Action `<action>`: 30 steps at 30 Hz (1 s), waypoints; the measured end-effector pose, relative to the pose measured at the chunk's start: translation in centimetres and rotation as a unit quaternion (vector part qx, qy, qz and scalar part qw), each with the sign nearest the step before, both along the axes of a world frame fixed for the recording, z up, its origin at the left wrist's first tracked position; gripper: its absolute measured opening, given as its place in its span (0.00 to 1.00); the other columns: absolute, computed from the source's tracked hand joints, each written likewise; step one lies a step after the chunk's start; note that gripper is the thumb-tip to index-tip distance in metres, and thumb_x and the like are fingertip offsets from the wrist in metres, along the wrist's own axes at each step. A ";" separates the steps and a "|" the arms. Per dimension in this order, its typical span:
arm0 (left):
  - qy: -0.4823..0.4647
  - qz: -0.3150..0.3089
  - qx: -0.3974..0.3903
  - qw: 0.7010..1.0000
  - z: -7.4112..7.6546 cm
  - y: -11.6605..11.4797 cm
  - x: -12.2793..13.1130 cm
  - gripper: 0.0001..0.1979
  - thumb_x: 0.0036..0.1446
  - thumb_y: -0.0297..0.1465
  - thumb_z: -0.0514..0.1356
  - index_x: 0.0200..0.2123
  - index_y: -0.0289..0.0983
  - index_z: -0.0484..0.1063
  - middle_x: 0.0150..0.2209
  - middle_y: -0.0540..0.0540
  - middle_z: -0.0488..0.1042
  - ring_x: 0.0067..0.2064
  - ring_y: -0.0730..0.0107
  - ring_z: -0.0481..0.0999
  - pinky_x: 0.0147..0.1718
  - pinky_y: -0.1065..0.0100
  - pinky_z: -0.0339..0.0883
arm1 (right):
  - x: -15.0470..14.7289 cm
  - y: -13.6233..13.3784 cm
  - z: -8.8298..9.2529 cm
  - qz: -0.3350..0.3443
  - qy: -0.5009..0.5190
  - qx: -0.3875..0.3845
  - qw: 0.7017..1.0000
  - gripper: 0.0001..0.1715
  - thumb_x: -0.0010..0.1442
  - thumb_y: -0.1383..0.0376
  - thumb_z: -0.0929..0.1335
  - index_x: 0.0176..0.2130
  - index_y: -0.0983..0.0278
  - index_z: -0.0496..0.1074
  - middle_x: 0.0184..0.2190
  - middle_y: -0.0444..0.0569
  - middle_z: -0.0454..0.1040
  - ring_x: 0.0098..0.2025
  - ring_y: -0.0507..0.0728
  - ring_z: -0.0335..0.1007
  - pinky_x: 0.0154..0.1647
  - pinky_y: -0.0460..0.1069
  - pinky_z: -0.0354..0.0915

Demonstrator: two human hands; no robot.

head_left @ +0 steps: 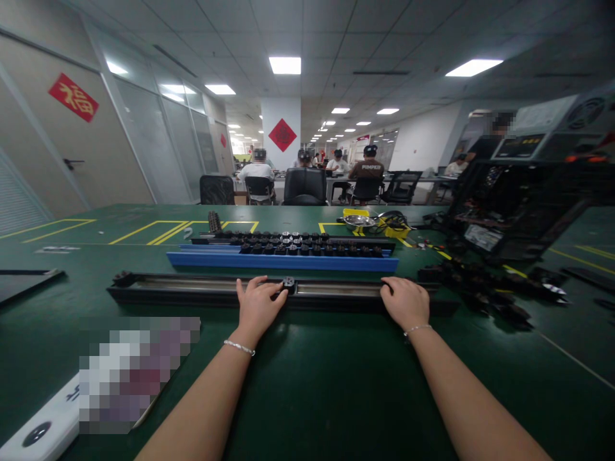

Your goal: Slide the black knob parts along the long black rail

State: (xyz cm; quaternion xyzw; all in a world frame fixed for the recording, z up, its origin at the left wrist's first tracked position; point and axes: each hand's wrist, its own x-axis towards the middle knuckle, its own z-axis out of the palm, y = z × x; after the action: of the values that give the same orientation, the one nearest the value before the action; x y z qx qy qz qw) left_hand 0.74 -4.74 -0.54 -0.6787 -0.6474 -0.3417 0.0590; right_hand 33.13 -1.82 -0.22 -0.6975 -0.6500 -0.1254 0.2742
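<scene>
A long black power track with a metallic channel lies crosswise in front of me. In its channel, near the middle, sits a small black socket module. The thumb and index finger of my left hand close against that module's left side, while the other fingers spread over the track. Further right, my right hand curls over the track, its thumb on the near side and its fingertips at the top; part of the grip is hidden. Behind it, a blue rail lies parallel, with rows of black socket modules along it.
A printed white box or card, partly blurred, lies front left. Black parts are piled at right beside an open computer case. A metal bowl and yellow trays stand at the back. Several people sit beyond the green table.
</scene>
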 end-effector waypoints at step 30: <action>0.008 -0.069 0.013 0.997 0.0 -0.1 0.3 0.09 0.54 0.39 0.57 0.34 0.47 0.77 0.41 0.51 0.79 0.54 0.57 0.67 0.60 0.40 0.36 | 0.1 0.0 0.0 0.002 -0.004 0.008 1.000 0.20 0.57 0.63 0.58 0.40 0.61 0.75 0.45 0.47 0.76 0.49 0.57 0.67 0.51 0.54 0.54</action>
State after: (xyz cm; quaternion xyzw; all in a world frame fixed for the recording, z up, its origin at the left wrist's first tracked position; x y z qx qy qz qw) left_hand 1.06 -4.80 -0.57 -0.7236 -0.5939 -0.3481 0.0492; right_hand 33.19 -1.83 -0.27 -0.6937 -0.6514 -0.1325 0.2774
